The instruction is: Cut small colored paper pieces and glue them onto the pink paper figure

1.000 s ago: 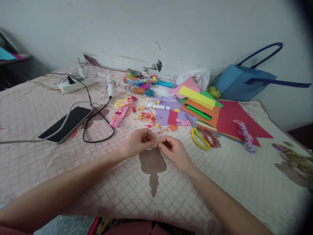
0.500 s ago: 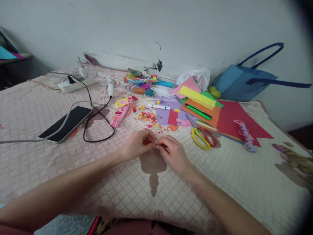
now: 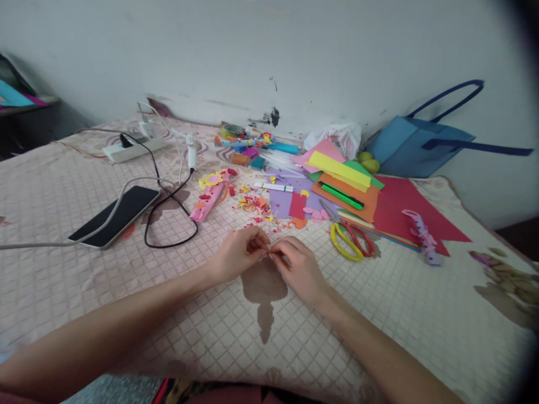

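My left hand (image 3: 239, 253) and my right hand (image 3: 300, 268) meet fingertip to fingertip above the quilted tablecloth (image 3: 202, 320). Both are closed in a pinch around something tiny between them, too small to name. Just beyond the fingers lie paper scraps (image 3: 255, 207) in red, yellow and orange. To the right of my right hand rest scissors (image 3: 347, 241) with one yellow and one red handle loop. A purple sheet (image 3: 280, 196) carries a white marker (image 3: 273, 187), a red paper strip (image 3: 297, 205) and pink paper ovals (image 3: 315, 214).
Left lies a phone (image 3: 115, 216) with a grey cable across it, near a looped black cable (image 3: 172, 245) and a power strip (image 3: 133, 150). Stacked coloured paper (image 3: 366, 196), a green cutter (image 3: 342, 196) and a blue bag (image 3: 421, 146) are at right. A pink paper roll (image 3: 207, 203) lies left of the scraps.
The view has tilted slightly, so everything sits a little lower in the picture. My hands keep the same pinch, with only slight finger movement.
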Available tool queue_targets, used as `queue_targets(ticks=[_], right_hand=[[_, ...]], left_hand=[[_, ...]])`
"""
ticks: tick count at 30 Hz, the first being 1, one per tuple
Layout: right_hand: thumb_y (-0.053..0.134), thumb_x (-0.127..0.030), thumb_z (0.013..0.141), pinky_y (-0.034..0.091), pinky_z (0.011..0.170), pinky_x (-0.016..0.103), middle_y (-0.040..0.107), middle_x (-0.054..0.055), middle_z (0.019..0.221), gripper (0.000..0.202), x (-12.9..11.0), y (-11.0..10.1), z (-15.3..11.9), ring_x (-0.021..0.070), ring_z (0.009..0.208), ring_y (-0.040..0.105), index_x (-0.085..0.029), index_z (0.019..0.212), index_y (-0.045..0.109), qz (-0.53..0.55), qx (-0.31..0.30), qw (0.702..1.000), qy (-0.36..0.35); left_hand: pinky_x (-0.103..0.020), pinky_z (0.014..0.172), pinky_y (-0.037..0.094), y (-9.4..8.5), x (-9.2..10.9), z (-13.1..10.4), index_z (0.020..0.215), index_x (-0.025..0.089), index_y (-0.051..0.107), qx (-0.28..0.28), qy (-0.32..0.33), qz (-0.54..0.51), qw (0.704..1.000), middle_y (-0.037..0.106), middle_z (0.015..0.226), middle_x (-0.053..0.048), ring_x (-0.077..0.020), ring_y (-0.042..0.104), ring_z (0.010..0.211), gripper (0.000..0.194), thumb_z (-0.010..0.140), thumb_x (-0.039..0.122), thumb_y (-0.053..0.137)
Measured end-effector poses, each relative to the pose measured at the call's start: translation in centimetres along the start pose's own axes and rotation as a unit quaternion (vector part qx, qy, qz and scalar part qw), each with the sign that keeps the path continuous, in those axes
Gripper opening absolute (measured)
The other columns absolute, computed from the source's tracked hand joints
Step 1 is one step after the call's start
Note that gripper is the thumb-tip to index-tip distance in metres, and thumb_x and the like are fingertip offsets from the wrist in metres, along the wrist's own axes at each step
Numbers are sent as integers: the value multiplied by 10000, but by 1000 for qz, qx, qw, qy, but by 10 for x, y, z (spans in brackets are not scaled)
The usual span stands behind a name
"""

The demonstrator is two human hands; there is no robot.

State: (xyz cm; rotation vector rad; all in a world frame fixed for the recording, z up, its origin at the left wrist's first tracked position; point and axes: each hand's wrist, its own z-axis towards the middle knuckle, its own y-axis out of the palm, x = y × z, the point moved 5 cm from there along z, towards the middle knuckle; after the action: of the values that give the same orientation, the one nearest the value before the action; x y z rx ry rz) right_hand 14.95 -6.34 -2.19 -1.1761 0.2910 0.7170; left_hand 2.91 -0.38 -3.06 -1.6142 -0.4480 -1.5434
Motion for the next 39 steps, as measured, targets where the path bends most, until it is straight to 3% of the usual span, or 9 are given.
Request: queue_targets(ticks=[6,16,27,31,36,39], right_hand=[[511,-107,830,444,713,337,589,47,822,121,-1,2,0,198,799,538,-203,792,573,-31,-13,999,6],[503,-73,825,412,681,280,556,15,779,146,2,3,1,170,776,530,-202,763,535,63,-29,997,37],[434,-82,845,381,660,269,518,12,768,179,-1,3,5,161,751,490,-199,718,479,73,-74,995,6],[467,-132,844,384,628,254,517,-4,719,142,6,2,6,145,695,489,-199,728,511,135,-52,988,51],[444,-276,882,405,601,239,540,-6,691,187,23,4,5,129,645,511,-183,769,561,248,-39,957,145],[467,-319,870,399,579,237,534,-7,671,207,25,6,4,124,622,501,-176,769,575,270,-46,949,159]], left_hand=[[-238,645,487,1,-1,-2,840,153,569,17,13,29,999,633,754,-17,-122,607,704,159,710,75,521],[-240,635,480,1,2,-2,830,149,562,-4,14,24,1000,631,751,-22,-124,602,695,119,727,104,522],[-231,626,465,-1,1,0,814,142,584,-14,-10,-4,1000,630,737,-14,-115,587,684,120,695,125,575],[-229,595,450,-2,-5,3,832,128,580,-17,-41,-64,997,620,697,-9,-105,574,633,172,670,161,625],[-213,570,430,-4,-15,7,823,122,561,-10,-91,-160,983,598,680,2,-86,556,612,235,637,202,681],[-204,563,421,-4,-16,7,829,124,559,-3,-112,-181,977,587,679,10,-80,549,613,257,629,209,697]])
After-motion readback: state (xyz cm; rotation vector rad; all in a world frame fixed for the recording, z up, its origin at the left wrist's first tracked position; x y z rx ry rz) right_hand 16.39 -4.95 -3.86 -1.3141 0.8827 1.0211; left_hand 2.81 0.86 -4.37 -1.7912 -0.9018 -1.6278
